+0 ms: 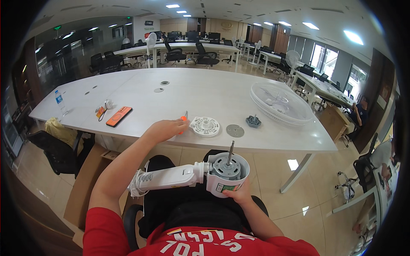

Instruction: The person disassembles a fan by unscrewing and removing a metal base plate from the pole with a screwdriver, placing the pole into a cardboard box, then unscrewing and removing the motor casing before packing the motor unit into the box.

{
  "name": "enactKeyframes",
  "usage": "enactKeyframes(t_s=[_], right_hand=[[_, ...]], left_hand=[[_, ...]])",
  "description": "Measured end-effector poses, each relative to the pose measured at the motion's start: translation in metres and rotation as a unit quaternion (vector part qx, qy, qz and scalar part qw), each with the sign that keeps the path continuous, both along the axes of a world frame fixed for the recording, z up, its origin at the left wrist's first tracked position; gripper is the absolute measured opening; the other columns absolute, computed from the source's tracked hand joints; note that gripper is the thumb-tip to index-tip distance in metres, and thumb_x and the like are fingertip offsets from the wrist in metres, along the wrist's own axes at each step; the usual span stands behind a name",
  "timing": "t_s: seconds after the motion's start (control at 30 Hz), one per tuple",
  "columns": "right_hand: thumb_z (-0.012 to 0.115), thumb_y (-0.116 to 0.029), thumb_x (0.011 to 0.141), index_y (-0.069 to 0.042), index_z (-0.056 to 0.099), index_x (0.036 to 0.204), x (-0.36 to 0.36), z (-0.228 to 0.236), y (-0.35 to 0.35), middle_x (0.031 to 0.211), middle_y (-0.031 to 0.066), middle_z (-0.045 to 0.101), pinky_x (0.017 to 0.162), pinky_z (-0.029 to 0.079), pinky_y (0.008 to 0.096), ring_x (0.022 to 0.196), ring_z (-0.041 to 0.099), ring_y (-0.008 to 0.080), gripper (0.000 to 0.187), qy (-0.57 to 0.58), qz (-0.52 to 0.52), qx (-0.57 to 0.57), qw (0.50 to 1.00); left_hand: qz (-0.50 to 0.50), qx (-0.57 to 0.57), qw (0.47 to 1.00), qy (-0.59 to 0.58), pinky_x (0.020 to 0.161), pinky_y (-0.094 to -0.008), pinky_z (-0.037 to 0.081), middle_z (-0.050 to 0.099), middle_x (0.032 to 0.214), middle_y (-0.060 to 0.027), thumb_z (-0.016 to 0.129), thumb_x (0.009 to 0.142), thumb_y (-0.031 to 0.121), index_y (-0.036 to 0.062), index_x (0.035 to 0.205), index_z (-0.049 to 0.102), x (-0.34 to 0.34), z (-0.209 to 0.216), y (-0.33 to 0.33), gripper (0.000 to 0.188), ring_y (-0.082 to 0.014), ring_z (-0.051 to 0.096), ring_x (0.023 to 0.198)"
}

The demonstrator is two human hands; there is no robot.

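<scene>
My right hand [241,193] grips the round white motor housing [218,186] of an electric fan, thumb on its front near a label. Inside the open housing sits a grey motor [226,167] with a metal shaft pointing up. The white fan neck [171,178] runs left from it across my lap, with a cord wound at its end. On the table's near edge my left hand [166,130] is closed over an orange-handled tool [184,118]; its metal tip shows past the fingers, its kind hidden. A white slotted round cover [205,127] lies just right of that hand.
On the white table [196,96] are a grey knob-like part [253,121], a round fan guard [282,103], an orange phone [119,116], a small white item with an orange tag [102,109] and a water bottle [60,102]. A cardboard box [87,187] stands at my left.
</scene>
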State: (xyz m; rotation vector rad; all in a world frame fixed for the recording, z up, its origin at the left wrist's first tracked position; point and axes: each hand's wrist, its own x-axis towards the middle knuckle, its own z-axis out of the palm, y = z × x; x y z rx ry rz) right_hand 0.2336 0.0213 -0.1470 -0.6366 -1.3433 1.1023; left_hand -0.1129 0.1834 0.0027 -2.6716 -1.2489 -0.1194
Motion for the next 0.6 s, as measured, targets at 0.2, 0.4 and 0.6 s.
enactKeyframes(t_s=[0.2, 0.4, 0.6], right_hand=[[0.103, -0.018, 0.062, -0.002, 0.040, 0.151, -0.006, 0.002, 0.004, 0.144, 0.0142, 0.057, 0.114, 0.047, 0.0422, 0.134, 0.057, 0.0254, 0.111, -0.015, 0.006, 0.028, 0.999], [0.104, -0.022, 0.060, -0.001, 0.040, 0.151, -0.020, 0.009, 0.009, 0.143, 0.0142, 0.058, 0.115, 0.046, 0.0420, 0.133, 0.058, 0.0260, 0.113, 0.008, 0.008, 0.015, 1.000], [0.104, -0.030, 0.059, 0.001, 0.040, 0.151, -0.047, 0.033, 0.035, 0.142, 0.0137, 0.059, 0.114, 0.047, 0.0410, 0.131, 0.059, 0.0247, 0.116, 0.020, 0.033, 0.017, 0.999]], left_hand=[[-0.117, 0.087, 0.989, 0.025, 0.097, -0.0389, 0.060, 0.052, 0.157, -0.0058, 0.054, 0.098, -0.002, 0.0107, 0.137, 0.054, -0.010, -0.011, 0.010, 0.041, -0.0316, 0.063, 0.132], [0.013, -0.015, 0.982, -0.189, 0.109, -0.0455, 0.052, 0.054, 0.156, -0.0103, 0.065, 0.099, 0.009, 0.0065, 0.140, 0.053, -0.019, 0.029, -0.054, 0.044, -0.0336, 0.059, 0.136], [0.110, -0.179, 0.953, -0.219, 0.114, -0.0425, 0.047, 0.058, 0.149, -0.0198, 0.095, 0.072, 0.047, 0.0044, 0.150, 0.049, -0.128, 0.049, -0.193, 0.100, -0.0382, 0.058, 0.136]])
